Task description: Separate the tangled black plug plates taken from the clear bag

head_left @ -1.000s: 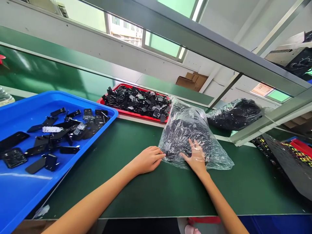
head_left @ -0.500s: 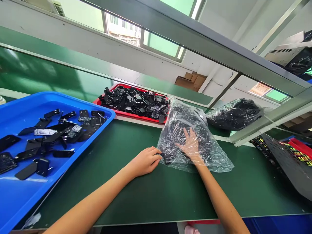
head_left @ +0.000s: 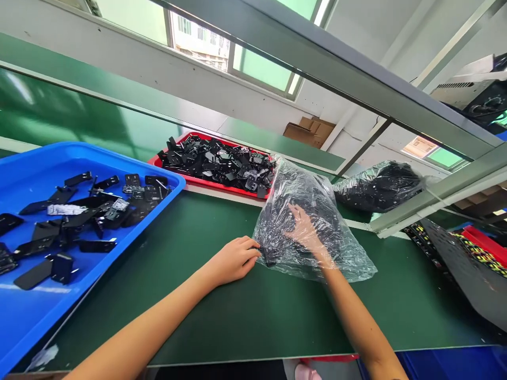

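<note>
A clear plastic bag (head_left: 348, 253) with dark contents lies on the green table (head_left: 245, 322). My right hand (head_left: 304, 229) is inside it, seen through the film, with fingers spread over the black parts and none gripped. At the bag's lower left corner, the curled fingers of my left hand (head_left: 235, 258) pinch a small black part (head_left: 257, 249), partly hidden by the fingers. Behind the bag's left side stands a red tray (head_left: 202, 184) heaped with black parts (head_left: 222, 161).
At the left, a blue tray (head_left: 158, 203) holds loose black parts. Another filled plastic bag (head_left: 380, 184) lies behind, beside a metal shelf post (head_left: 420, 206). Dark sheets (head_left: 467, 269) lean at the right. A shelf beam (head_left: 340, 68) crosses overhead.
My right hand has shifted slightly left and up inside the bag. My left hand holds nearly the same place. The view has moved a little.
</note>
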Available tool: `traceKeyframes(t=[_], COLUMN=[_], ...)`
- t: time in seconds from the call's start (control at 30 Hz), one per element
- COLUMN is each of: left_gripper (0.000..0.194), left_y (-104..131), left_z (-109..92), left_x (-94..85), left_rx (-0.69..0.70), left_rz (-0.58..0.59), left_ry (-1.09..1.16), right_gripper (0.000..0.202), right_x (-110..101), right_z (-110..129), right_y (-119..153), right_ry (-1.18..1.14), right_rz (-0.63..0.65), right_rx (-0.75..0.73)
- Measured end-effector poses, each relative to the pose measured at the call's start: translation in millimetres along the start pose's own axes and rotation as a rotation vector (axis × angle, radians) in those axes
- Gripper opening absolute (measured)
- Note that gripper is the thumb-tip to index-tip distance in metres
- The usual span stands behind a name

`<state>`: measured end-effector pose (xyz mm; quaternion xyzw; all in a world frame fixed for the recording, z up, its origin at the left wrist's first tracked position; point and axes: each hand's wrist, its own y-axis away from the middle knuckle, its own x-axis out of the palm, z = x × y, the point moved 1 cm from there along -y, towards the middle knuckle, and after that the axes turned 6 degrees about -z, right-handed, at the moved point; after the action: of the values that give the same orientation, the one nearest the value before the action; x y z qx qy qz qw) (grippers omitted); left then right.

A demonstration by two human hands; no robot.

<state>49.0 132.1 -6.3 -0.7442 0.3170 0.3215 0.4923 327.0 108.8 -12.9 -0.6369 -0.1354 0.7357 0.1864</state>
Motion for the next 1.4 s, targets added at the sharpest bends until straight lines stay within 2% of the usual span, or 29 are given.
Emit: traceKeyframes(t=[0.1,0.23,0.33,0.43,0.53,0.77,0.93,1.17,1.27,1.4], left_gripper=[0.024,0.023,0.024,0.025,0.026,0.024,0.025,0.025,0.025,0.027], left_y=[-1,-1,-1,-1,-2,-1,1,1,1,1], left_z=[0,0,0,0,-1,1,2,0,0,1], left_x=[-1.5,-1.7,-0.1,0.4,-0.8,-1.2,-0.9,-2.2,-1.7,-0.4], left_rx=[-0.006,-0.007,0.010,0.011,-0.004,-0.022,-0.025,-0.022,-0.003,0.001], left_rz=[-0.006,-0.008,-0.013,-0.020,-0.021,-0.024,-0.044,-0.055,-0.057,-0.056], left_ry=[0.006,0.011,0.016,0.025,0.038,0.028,0.036,0.022,0.017,0.011], right_gripper=[0.083,0.068,0.073,0.079,0.072,0.062,0.056,0.076,0.067,0.054], right_x=[-1,-9,-13,-10,-6,-6,-9,-19,-21,-20], right_z=[5,13,15,16,17,15,11,-7,-7,0], right_y=[-5,10,10,-1,-8,0,0,-6,-7,-4], right_ry=[-0.022,-0.030,-0.031,-0.044,-0.066,-0.054,-0.050,-0.057,-0.060,-0.067], right_rz=[0.046,0.077,0.111,0.148,0.169,0.117,0.153,0.324,0.362,0.335], right_rx=[-0.017,-0.027,-0.023,-0.025,-0.035,-0.017,-0.033,-0.042,-0.049,-0.032])
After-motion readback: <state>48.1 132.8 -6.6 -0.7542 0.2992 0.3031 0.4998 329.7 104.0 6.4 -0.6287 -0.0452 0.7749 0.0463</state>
